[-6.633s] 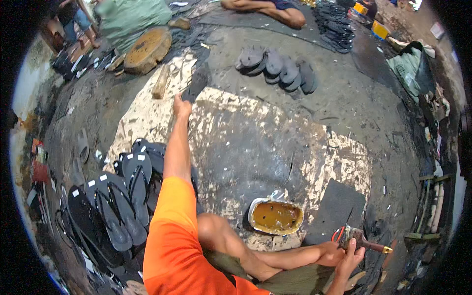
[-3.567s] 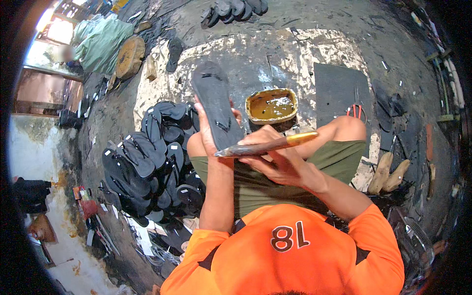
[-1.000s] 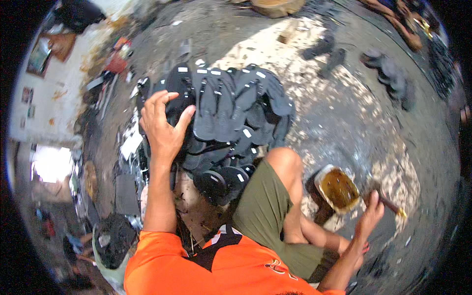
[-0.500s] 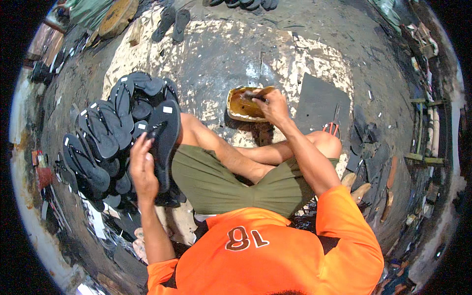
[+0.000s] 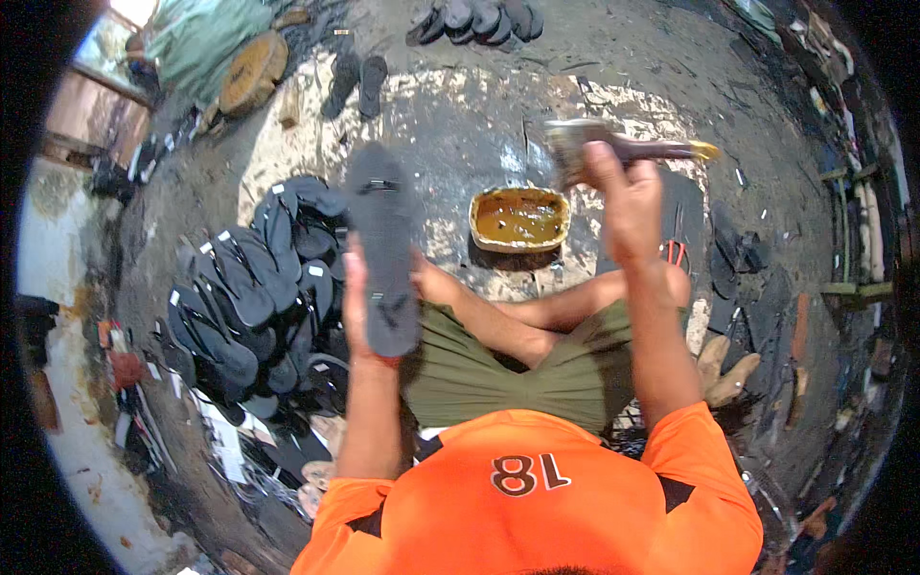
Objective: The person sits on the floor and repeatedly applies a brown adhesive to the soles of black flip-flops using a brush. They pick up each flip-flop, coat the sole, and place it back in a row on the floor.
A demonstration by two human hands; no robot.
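Note:
My left hand grips a black flip-flop by its edge, held upright with its underside facing me; black strap plugs show near both ends. In my right hand is a brush, its dark handle ending in a yellow tip that points right. The brush's wide head is smeared by motion. Lower and to its left, apart from it, stands a small tub holding yellow-brown liquid. Beside my left forearm lies a heap of black flip-flops, several with small white labels.
A dark flat sheet with red-handled scissors lies beyond my right knee. Wooden foot forms rest by my right elbow. Ahead are a pair of dark soles, more footwear and a round wood block.
My left hand has lifted a flip-flop off the heap and brought it rightward, underside showing. My right hand has raised the brush out of the tub and moved right.

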